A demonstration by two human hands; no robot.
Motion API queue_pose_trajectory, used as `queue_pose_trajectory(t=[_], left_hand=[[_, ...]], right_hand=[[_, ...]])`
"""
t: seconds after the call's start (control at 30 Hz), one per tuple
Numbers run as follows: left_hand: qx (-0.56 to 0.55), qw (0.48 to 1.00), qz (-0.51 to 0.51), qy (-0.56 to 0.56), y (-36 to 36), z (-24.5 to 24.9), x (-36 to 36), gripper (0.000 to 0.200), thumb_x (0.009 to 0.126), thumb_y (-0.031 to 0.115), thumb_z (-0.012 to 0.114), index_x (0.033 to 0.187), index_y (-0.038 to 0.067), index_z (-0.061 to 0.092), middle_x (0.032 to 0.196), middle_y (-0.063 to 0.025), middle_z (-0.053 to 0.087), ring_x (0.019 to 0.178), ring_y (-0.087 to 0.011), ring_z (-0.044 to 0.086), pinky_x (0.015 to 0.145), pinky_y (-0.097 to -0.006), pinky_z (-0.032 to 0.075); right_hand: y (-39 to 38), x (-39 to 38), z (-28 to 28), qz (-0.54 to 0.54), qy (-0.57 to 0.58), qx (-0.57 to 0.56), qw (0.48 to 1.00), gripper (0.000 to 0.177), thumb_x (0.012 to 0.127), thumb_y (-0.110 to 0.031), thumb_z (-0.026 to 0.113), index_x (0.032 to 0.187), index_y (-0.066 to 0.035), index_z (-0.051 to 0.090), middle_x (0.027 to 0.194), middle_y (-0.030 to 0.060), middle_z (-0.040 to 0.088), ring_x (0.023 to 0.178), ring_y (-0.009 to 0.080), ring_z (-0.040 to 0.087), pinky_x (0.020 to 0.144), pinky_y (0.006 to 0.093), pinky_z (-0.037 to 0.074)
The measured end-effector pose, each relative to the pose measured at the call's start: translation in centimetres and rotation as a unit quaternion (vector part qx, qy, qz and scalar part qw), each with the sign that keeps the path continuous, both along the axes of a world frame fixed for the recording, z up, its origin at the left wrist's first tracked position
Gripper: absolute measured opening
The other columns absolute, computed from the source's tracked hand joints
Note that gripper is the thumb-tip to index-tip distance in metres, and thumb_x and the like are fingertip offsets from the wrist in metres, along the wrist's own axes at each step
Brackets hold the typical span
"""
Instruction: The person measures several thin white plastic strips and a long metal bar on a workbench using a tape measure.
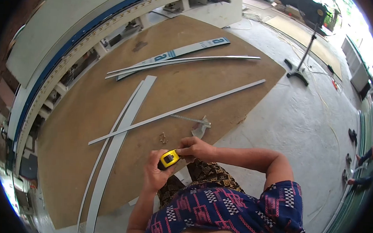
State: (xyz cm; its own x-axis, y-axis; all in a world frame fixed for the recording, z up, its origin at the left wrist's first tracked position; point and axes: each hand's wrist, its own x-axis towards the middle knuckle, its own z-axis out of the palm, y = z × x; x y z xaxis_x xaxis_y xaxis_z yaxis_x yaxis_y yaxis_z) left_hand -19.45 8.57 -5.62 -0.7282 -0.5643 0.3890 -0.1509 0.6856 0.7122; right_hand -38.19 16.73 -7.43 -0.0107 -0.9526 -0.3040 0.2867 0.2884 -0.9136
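My left hand (155,172) is wrapped round a yellow and black tape measure (168,158), held above my lap. From the other side, my right hand (198,150) pinches at the tape measure's edge with fingers closed; whether it grips the blade's end is too small to see. Beyond my hands lie several small brass-coloured pieces (163,137), a crumpled piece of clear plastic (199,130) and a thin metal ruler (188,118). A long narrow metal strip (187,108) crosses over a wider flat strip (116,148) on the brown board (153,98).
More strips (185,59), one with blue printed film (207,44), lie farther back. A large machine (85,31) lines the left. At the right are a black stand (301,63), cables on the pale floor (279,108) and another person's hand (351,181).
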Motion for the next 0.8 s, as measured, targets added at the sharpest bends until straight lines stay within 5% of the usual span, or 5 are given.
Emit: queue_pose_trajectory(t=[0.4, 0.57, 0.8], left_hand=[[-0.042, 0.997, 0.007, -0.063, -2.4, 1.0, 0.3, 0.049, 0.058, 0.003, 0.076, 0.101, 0.007, 0.054, 0.087, -0.0098, 0.053, 0.080, -0.0267, 0.055, 0.072, -0.0342, 0.044], [-0.058, 0.996, 0.023, -0.062, -6.0, -0.8, 1.5, 0.050, 0.056, 0.001, 0.076, 0.100, 0.006, 0.053, 0.085, -0.0106, 0.053, 0.079, -0.0291, 0.055, 0.071, -0.0354, 0.045], [-0.052, 0.981, 0.091, -0.162, -11.6, -0.2, 2.7, 0.046, 0.054, -0.002, 0.074, 0.095, 0.005, 0.055, 0.086, -0.0101, 0.054, 0.080, -0.0275, 0.055, 0.073, -0.0344, 0.044]], right_hand=[[1.8, -6.9, 2.1, -0.155, -0.058, -0.036, 0.986, 0.019, 0.072, -0.007, 0.070, 0.079, -0.005, 0.053, 0.061, 0.0014, 0.052, 0.050, 0.0104, 0.051, 0.043, 0.0242, 0.037], [3.6, -16.1, 1.2, -0.266, 0.035, -0.054, 0.962, 0.011, 0.074, -0.008, 0.068, 0.081, -0.003, 0.062, 0.063, 0.0021, 0.053, 0.050, 0.0101, 0.049, 0.043, 0.0240, 0.036], [9.4, -33.0, -2.3, -0.441, 0.237, -0.040, 0.865, 0.016, 0.077, -0.020, 0.067, 0.081, -0.005, 0.065, 0.062, 0.0004, 0.055, 0.050, 0.0082, 0.049, 0.043, 0.0218, 0.034]])
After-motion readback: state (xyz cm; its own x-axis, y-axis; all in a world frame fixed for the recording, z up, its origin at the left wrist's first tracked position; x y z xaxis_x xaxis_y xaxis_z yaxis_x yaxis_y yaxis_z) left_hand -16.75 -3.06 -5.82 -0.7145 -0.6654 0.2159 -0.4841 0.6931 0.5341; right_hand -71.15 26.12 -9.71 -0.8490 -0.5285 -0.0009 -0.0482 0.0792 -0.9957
